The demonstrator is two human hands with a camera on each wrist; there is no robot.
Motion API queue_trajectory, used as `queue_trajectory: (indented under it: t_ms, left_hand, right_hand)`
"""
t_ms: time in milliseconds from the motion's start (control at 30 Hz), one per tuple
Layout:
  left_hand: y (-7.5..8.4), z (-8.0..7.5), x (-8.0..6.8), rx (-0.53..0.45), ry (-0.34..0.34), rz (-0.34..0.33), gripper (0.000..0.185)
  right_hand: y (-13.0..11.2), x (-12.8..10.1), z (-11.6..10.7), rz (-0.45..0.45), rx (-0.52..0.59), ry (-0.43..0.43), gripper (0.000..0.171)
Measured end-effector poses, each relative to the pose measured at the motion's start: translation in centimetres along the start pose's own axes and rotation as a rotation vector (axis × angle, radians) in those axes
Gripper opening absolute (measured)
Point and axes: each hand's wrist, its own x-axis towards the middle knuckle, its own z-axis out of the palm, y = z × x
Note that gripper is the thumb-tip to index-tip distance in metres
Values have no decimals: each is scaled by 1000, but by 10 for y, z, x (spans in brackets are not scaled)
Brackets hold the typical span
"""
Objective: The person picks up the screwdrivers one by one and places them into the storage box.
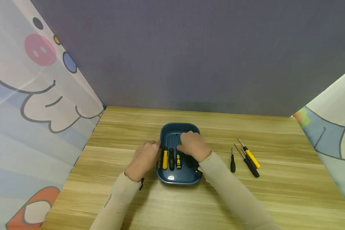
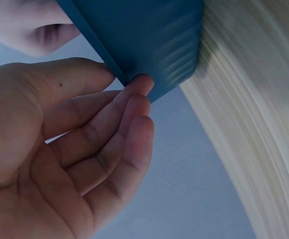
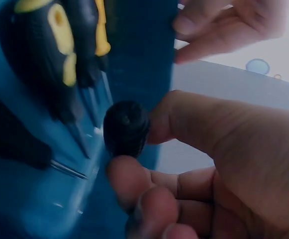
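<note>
Left sleeve (image 1: pixel 108 200): small dark print near the cuff, too blurred to read; screwdrivers, tray: no legible marks

Bare table (image 1: pixel 172 204) near and far of blue tray (image 1: pixel 179 128) — right side blocked by three loose screwdrivers (image 1: pixel 245 157), walls close behind.

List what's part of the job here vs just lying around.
In the job: blue tray; screwdrivers lying in it; black-handled screwdriver pinched by right hand; left hand touching the tray's edge; three screwdrivers on the table.
Lying about: cartoon-print curtains.
</note>
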Motion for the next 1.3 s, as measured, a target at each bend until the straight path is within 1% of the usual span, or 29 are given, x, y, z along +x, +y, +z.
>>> queue_trajectory:
  t_ms: [133,300,533,700,867,967,1100,1300]
  left_hand:
    - [1,1,1,-2,-6,-4,11]
    - [1,1,2,2,-3,-4,9]
    - [2,1,1,1,-1,-4,10]
    - [3,0,1,0,1,-4,12]
    - [2,1,1,7,4,-2,14]
    - [1,2,1,9,7,-3,14]
    - [0,3,1,12,7,-5,15]
    - [-1,3,0,12,6,-9,15]
  right_hand:
    - [0,5,7,1,21,-31,42]
    - [1,8,14,-2,6,-44,39]
    - [1,8,15,2,-13,-58,34]
    - [1,4,10,8,-15,-66,36]
    - [2,-5,0,-23,-12,-31,45]
    - [4,-11,-6,-21,-3,-19,48]
    - [10,-20,-14,-7,-2,-19,45]
    - [24,-38,-22,20,-23,-14,40]
